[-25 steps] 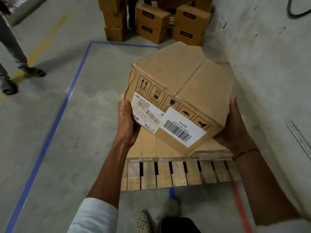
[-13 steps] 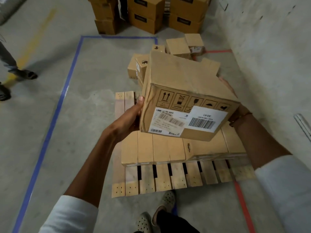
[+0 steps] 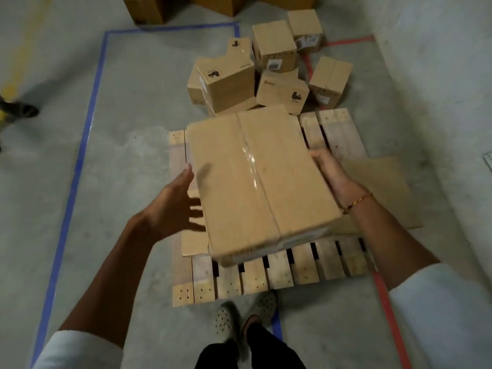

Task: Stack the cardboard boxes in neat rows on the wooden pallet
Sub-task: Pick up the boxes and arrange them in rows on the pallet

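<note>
A large cardboard box [image 3: 263, 182] fills the centre of the frame, its taped seam running down its top face, held between two hands above the wooden pallet [image 3: 266, 275]. The left hand [image 3: 170, 209] is at the box's left side with its fingers straight and spread; motion blur makes it hard to tell whether the palm actually touches the cardboard. The right hand [image 3: 335, 177] lies flat against the box's right edge, fingers extended along the side, a thin bracelet [image 3: 359, 201] at the wrist. Under the box, a layer of flat cartons [image 3: 194, 245] already lies on the pallet, showing at the lower left and at the right of the held box. The pallet's bare slats show at the near edge and at the upper right.

Beyond the pallet, in the upper centre of the frame, a jumbled heap of smaller boxes [image 3: 231, 81] sits on the concrete floor [image 3: 119, 155], some tilted against each other. Bigger cartons [image 3: 149, 9] stand at the top edge. Blue tape [image 3: 80, 155] marks a rectangle on the left; red tape [image 3: 388, 310] runs down the right. The person's shoes [image 3: 245, 312] stand just below the pallet.
</note>
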Available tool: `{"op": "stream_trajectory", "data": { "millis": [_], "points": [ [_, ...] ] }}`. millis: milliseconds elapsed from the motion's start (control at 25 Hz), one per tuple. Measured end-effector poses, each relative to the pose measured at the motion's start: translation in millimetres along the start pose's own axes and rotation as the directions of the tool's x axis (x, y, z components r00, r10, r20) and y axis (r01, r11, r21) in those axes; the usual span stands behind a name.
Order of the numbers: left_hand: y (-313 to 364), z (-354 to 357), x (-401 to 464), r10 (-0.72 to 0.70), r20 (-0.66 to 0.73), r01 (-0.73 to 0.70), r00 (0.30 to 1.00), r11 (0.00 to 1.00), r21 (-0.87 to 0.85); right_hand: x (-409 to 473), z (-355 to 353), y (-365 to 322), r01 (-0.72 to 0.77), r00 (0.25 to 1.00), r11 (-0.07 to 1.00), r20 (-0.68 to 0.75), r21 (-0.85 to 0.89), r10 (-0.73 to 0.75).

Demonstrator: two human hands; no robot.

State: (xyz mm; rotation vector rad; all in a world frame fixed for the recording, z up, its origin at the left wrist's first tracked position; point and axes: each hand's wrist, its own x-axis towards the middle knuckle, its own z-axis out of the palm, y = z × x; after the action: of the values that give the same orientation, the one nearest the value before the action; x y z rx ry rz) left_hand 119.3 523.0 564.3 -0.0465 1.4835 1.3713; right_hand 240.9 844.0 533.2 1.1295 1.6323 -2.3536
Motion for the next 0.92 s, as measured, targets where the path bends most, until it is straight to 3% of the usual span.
{"op": "stream_trajectory", "data": {
  "millis": [120,200,320,480,800,920],
  "points": [
    [-51.0,7.4,34.0,-0.132,-0.113,0.138,0.985,0.989,0.049,17.7,5.6,65.1,-0.073,0.996,0.98,-0.056,-0.184,0.064],
    [-90.6,11.8,69.7,-0.12,-0.21,0.135,0.97,0.989,0.057,31.8,8.3,116.3,-0.029,0.988,0.935,-0.152,-0.354,-0.027],
    [-150.0,2.2,141.7,-0.104,-0.325,0.141,0.94,0.985,0.094,65.2,-1.9,184.9,-0.029,0.967,0.904,-0.241,-0.426,-0.082],
    [-210.3,-18.1,224.5,-0.133,-0.347,0.19,0.928,0.972,0.137,125.0,-21.9,251.2,-0.099,0.952,0.838,-0.298,-0.536,-0.078],
    [-235.3,-31.7,304.9,-0.049,-0.39,0.135,0.92,0.971,0.197,206.0,-20.6,272.3,-0.094,0.872,0.702,-0.399,-0.706,-0.284],
    [-236.1,-29.4,305.8,-0.031,-0.387,0.119,0.922,0.971,0.207,200.2,-17.8,281.8,0.008,0.822,0.672,-0.378,-0.741,-0.426]
  ]
}}
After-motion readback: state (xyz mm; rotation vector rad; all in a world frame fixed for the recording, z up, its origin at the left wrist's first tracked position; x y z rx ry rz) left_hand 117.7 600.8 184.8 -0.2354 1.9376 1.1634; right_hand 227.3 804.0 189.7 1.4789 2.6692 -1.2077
